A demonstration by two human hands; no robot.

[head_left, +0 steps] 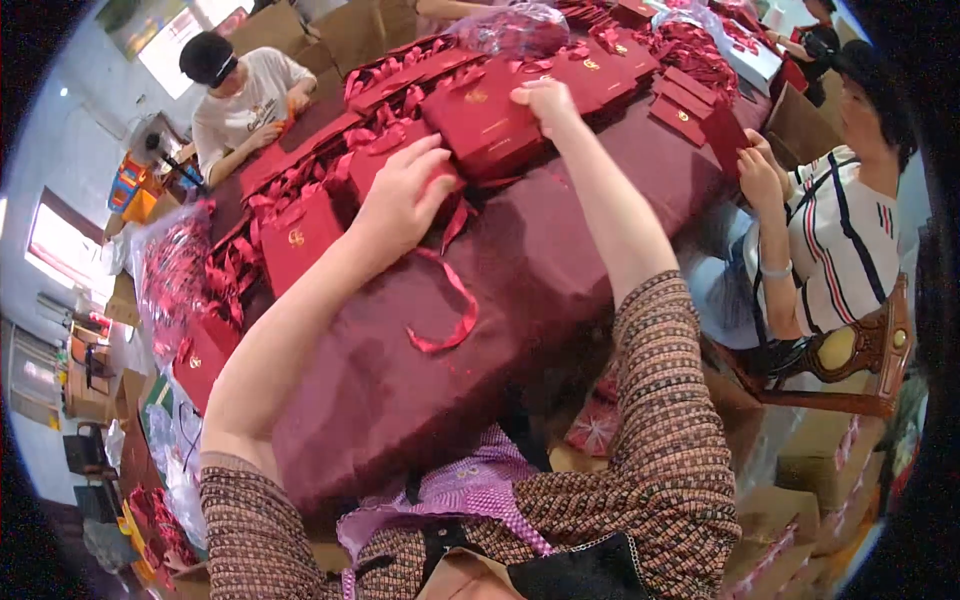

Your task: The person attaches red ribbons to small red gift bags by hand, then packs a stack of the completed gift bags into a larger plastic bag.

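Large red gift bags with gold print and ribbons are stacked on the table. My right hand [548,103] is closed at the upper right edge of one red gift bag [482,118], its fingertips bent over that edge. To the left, my left hand [405,195] rests over another red bag [378,150], its fingers curved and thumb held apart; red shows in the gap between them. A loose red ribbon [462,310] curls across the tablecloth below my left wrist.
A dark red cloth [540,245] covers the table. Clear plastic bags of red ribbon [175,270] sit at its left end, with more plastic [515,30] at the back. One person [245,95] works across at the left; another [835,220] sits at right, holding a red piece.
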